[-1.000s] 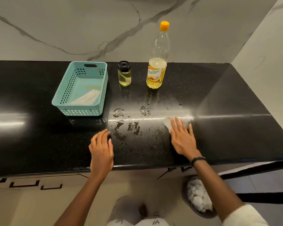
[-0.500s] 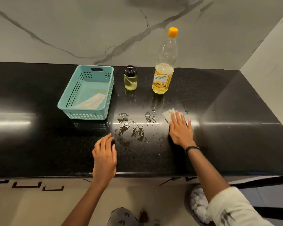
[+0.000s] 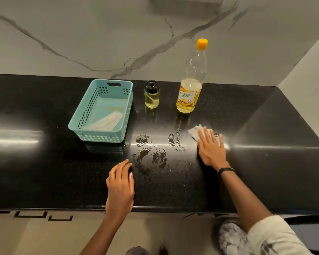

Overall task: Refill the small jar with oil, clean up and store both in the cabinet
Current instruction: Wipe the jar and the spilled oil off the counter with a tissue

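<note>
A small glass jar (image 3: 151, 97) with a black lid stands on the black counter (image 3: 44, 162), holding yellow oil. To its right stands a tall plastic oil bottle (image 3: 191, 85) with an orange cap, about a third full. Spilled oil (image 3: 151, 155) glistens in patches in front of them. My right hand (image 3: 211, 148) lies flat with straight fingers, pressing a white tissue (image 3: 196, 132) onto the counter right of the spill. My left hand (image 3: 121, 184) rests flat near the counter's front edge, just left of the spill, holding nothing.
A teal plastic basket (image 3: 101, 111) with folded white tissues inside sits left of the jar. A marble wall rises behind the counter and at the right corner. Below the counter's edge at the right, a bin (image 3: 230, 238) holds crumpled tissues.
My right hand has slid the tissue away from me, toward the oil bottle, across the right side of the spill. My left hand has stayed put.
</note>
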The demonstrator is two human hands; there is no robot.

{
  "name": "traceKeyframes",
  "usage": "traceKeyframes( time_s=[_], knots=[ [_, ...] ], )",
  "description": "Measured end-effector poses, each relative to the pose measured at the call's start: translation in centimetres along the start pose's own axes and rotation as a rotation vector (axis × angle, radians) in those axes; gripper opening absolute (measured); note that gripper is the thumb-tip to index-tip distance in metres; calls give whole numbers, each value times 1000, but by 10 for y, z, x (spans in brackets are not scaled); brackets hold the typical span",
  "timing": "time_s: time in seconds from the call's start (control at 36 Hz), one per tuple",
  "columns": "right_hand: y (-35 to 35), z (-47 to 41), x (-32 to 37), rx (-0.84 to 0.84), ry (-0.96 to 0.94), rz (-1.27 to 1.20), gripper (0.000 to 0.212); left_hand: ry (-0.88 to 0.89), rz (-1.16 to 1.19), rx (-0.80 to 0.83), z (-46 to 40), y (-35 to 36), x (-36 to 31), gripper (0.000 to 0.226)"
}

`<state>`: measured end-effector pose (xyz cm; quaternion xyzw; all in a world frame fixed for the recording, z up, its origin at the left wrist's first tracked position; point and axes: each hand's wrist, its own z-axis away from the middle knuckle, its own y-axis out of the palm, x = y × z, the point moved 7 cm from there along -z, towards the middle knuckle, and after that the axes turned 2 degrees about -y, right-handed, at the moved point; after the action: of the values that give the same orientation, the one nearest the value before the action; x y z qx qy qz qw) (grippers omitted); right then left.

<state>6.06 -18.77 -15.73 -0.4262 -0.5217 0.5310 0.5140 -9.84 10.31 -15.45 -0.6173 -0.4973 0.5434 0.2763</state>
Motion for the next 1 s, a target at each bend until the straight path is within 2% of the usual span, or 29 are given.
traceKeyframes(
  time_s=[0.17,0.28,0.39,0.56,0.69,0.89,1.0],
  knots=[
    [-2,-49,10,36,130,-89,53,16,-23,-4,1,0,0,41],
    [-1,-55,35,31,20,-56,53,19,-21,-5,0,0,0,40],
    [3,-22,25,1,-88,34,52,18,-11,-11,1,0,0,40],
    [5,19,-35,-18,85,64,54,13,-14,-7,1,-1,-1,39],
    [2,-14,-40,7,191,-41,55,1,-19,8,1,1,0,41],
    [-4,-52,1,-1,101,-96,54,-16,-8,2,0,1,0,41],
    [0,-44,30,-3,-57,-66,54,-11,-11,6,1,0,-1,41]
  ],
)
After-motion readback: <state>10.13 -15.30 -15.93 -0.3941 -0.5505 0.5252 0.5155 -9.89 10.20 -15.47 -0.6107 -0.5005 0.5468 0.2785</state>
